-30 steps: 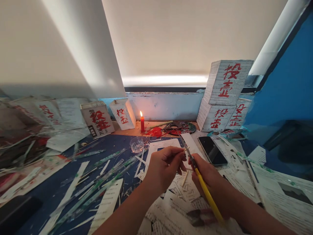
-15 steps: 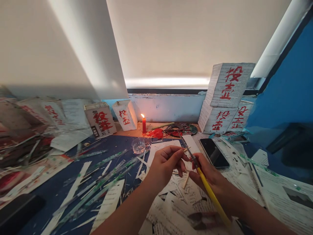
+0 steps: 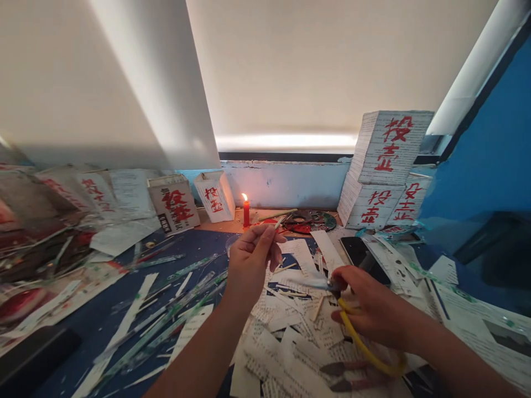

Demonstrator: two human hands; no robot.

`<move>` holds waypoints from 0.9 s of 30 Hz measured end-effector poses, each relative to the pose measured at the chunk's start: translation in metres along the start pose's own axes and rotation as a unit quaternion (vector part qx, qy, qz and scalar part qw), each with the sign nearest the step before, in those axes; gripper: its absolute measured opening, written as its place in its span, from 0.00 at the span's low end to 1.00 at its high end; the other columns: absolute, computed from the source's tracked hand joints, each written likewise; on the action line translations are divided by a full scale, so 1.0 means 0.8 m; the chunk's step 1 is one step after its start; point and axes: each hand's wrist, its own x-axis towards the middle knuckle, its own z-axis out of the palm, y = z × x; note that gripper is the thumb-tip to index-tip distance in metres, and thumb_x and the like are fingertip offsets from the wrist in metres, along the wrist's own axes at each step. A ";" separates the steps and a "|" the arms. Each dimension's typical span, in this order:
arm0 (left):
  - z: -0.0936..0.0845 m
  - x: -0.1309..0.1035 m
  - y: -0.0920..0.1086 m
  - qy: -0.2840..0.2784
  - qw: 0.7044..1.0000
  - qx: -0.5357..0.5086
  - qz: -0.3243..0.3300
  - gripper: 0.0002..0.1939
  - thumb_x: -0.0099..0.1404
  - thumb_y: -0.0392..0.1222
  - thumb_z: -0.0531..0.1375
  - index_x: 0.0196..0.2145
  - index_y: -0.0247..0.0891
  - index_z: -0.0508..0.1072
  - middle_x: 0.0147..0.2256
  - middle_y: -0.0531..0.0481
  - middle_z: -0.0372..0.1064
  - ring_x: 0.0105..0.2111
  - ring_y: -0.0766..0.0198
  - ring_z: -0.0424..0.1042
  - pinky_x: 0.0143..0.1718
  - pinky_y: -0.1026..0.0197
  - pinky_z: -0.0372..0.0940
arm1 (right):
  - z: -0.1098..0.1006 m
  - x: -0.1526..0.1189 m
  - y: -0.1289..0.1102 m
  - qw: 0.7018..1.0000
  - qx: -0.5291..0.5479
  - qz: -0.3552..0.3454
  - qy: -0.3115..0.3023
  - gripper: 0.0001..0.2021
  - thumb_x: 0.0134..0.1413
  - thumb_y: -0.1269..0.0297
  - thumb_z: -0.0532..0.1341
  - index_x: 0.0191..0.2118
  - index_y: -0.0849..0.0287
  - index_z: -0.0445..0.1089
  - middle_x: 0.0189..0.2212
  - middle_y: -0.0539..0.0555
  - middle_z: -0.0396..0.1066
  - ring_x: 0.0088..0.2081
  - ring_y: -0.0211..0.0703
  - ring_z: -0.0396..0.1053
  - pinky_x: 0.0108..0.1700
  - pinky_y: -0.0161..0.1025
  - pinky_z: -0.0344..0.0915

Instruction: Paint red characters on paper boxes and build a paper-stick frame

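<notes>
My left hand is raised near the middle, thumb and fingers pinching a short, pale thin stick whose tip points up and right. In my right hand is a pair of scissors with yellow handles. The scissors' blades lie low over the paper, pointing left, somewhat blurred. Below the hands, several cut pale sticks and paper strips are scattered. A lit red candle stands upright just behind my left hand, apart from the stick.
Paper boxes with red writing line the back left, and more boxes are stacked at the back right. A black phone lies beyond my right hand. Clear plastic strips lie on the left. Pliers rest in front.
My left hand has moved left and up with the stick, toward the candle. The scissors have come away from it and dropped lower, blades turned to the left.
</notes>
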 end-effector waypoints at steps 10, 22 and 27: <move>0.009 -0.013 -0.005 -0.058 0.985 0.162 -0.012 0.08 0.65 0.44 0.65 0.38 0.37 0.77 0.32 0.48 0.77 0.20 0.72 0.67 0.17 0.69 0.58 | 0.007 -0.015 -0.006 0.989 -0.006 -0.062 -0.133 0.28 0.39 0.68 0.69 0.52 0.49 0.71 0.51 0.55 0.66 0.50 0.50 0.68 0.51 0.41 0.67; 0.011 -0.035 -0.025 -0.265 0.891 0.363 0.065 0.09 0.69 0.40 0.59 0.41 0.41 0.80 0.34 0.46 0.78 0.30 0.63 0.73 0.31 0.62 0.67 | -0.007 0.004 -0.010 0.979 -0.045 -0.127 0.153 0.12 0.70 0.56 0.52 0.47 0.55 0.69 0.37 0.55 0.75 0.38 0.46 0.72 0.41 0.42 0.66; 0.010 -0.039 -0.030 -0.319 0.847 0.409 0.119 0.11 0.72 0.38 0.56 0.44 0.41 0.78 0.37 0.45 0.78 0.34 0.61 0.75 0.37 0.60 0.68 | -0.005 0.009 -0.009 0.964 -0.136 -0.174 0.150 0.17 0.72 0.62 0.48 0.33 0.58 0.67 0.30 0.55 0.71 0.34 0.46 0.67 0.39 0.43 0.61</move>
